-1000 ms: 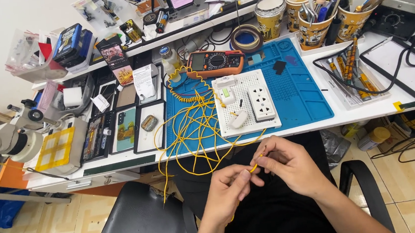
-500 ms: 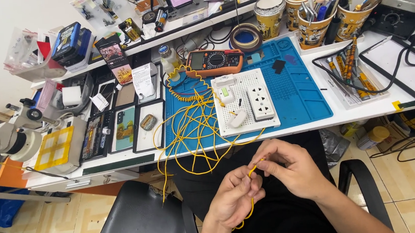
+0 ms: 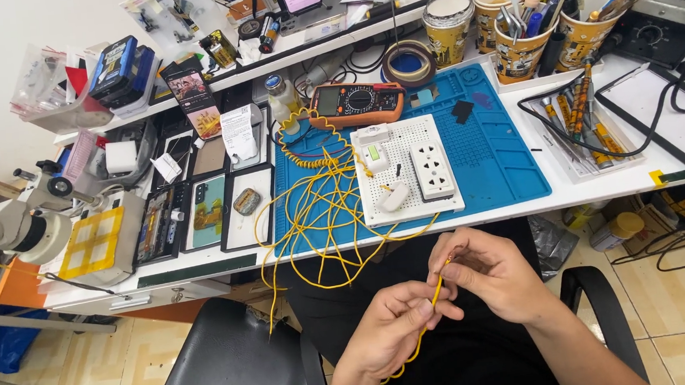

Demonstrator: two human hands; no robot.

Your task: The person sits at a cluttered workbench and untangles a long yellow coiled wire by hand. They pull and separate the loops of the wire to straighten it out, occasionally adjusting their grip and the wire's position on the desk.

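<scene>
Both hands work over my lap, below the bench edge. My left hand [image 3: 388, 330] pinches a thin yellow wire [image 3: 434, 294] between thumb and forefinger, and a loop of it hangs under the palm. My right hand [image 3: 491, 274] grips the same wire's upper end, close against the left fingertips. More yellow wire [image 3: 319, 210] lies tangled on the blue work mat [image 3: 502, 155] and spills over the table's front edge. A white perforated board [image 3: 406, 171] with a socket strip and a switch sits on the mat.
An orange multimeter [image 3: 356, 102] lies behind the board. Paper cups [image 3: 518, 40] full of tools stand at the back right. Phone parts in trays [image 3: 197, 204] and a microscope [image 3: 11, 231] fill the left. A black stool [image 3: 234, 364] stands at my left.
My hands have stayed together on the wire. The left hand has shifted slightly, and the loop of wire under it hangs a little lower.
</scene>
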